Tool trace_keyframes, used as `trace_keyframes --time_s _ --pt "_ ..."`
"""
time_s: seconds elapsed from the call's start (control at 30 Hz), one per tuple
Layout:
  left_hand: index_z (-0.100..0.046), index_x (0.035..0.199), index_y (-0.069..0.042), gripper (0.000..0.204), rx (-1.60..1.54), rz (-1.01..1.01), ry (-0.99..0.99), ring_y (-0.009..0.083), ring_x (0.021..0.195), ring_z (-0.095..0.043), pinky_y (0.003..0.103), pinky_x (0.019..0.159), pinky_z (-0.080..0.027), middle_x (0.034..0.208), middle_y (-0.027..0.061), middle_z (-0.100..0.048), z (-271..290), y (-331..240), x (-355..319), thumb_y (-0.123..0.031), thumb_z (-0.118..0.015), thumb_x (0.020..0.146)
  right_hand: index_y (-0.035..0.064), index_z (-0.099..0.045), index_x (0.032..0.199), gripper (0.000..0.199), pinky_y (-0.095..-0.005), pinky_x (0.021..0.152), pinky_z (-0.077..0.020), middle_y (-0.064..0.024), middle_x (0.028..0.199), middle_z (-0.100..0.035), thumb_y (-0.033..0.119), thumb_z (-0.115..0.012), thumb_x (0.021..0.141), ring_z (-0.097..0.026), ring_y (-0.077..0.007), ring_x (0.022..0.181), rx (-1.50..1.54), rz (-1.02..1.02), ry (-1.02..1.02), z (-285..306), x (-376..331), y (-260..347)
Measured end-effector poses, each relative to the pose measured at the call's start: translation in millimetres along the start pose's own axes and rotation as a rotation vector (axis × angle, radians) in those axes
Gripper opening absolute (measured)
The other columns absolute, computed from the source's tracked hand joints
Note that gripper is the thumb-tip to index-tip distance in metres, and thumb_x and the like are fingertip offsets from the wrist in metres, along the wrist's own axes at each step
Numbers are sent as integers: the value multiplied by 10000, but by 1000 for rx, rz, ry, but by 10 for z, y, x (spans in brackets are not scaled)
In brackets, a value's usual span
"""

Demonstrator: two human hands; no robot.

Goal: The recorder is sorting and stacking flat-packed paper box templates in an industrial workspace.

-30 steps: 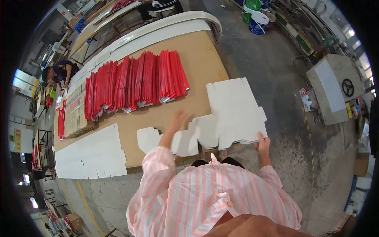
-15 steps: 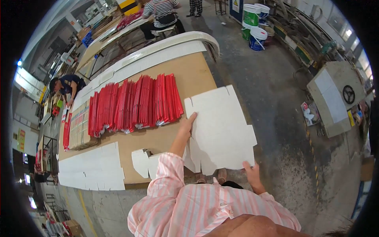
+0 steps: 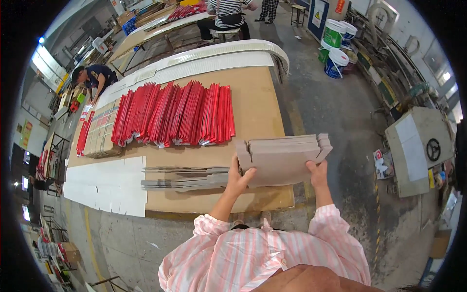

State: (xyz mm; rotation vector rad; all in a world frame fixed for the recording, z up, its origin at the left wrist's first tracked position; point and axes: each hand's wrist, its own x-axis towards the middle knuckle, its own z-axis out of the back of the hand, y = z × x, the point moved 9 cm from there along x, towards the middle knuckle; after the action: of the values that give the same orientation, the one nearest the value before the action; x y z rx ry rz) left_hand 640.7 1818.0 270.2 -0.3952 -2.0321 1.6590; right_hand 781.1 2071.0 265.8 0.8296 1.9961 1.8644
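Note:
Both my hands are closed on a stack of notched cardboard sheets (image 3: 284, 160), tilted up over the table's right end with a grey-brown face toward me. My left hand (image 3: 237, 177) grips the stack's left edge, the thumb lying on the near face. My right hand (image 3: 318, 173) clasps the right edge below a notched corner. Beside my left hand, more grey-edged cardboard pieces (image 3: 189, 179) reach left across the table; whether they join the held stack, I cannot tell. Behind them stands a long row of red folded pieces (image 3: 175, 114) with white lower ends.
The brown table top (image 3: 260, 104) bears white sheets (image 3: 107, 185) at its left and a strapped bundle (image 3: 104, 134) beside the red row. A long white strip (image 3: 219, 51) curves along the far edge. Buckets (image 3: 335, 63) and a handwheel machine (image 3: 413, 146) stand right. Co-workers (image 3: 95, 80) are farther off.
The white sheet face that lay broad toward me has tipped up, and the stack's grey-brown side now shows. My right hand has risen from the lower corner to the right edge.

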Motion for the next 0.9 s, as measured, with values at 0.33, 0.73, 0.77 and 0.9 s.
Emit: trace_keyframes --time_s 0.33,0.73,0.77,0.9 --pt "-433 1187 68 526 347 55 -348 225 906 -511 346 791 -407 1014 115 -551 290 334 -60 -347 -466 867 0 -471 1153 571 -276 779 -443 -60 1061 -544 170 -747 683 -531 -160 941 92 -140 -181 -100 -416 -437" --pt "-379 1252 84 660 26 -229 -252 234 1087 -486 336 950 -336 1175 176 -516 29 -76 -308 -471 -324 900 58 -354 1282 701 -317 878 -407 -53 1218 -460 135 -745 706 -469 -188 1081 382 -160 -264 304 -928 -984" --pt "-379 1252 84 660 30 -224 -267 234 1087 -486 336 950 -336 1175 176 -516 64 -46 -299 -471 -324 900 55 -346 1280 696 -317 874 -404 -57 1212 -462 115 -736 706 -469 -188 1073 281 -66 -247 294 -915 -942" --pt "-313 1298 87 705 114 -80 -317 262 1111 -490 353 956 -342 1183 214 -513 433 734 -327 -491 -321 893 28 -374 1241 668 -309 862 -399 -65 1182 -475 93 -732 681 -473 -179 1049 166 -183 -368 187 -825 -933"
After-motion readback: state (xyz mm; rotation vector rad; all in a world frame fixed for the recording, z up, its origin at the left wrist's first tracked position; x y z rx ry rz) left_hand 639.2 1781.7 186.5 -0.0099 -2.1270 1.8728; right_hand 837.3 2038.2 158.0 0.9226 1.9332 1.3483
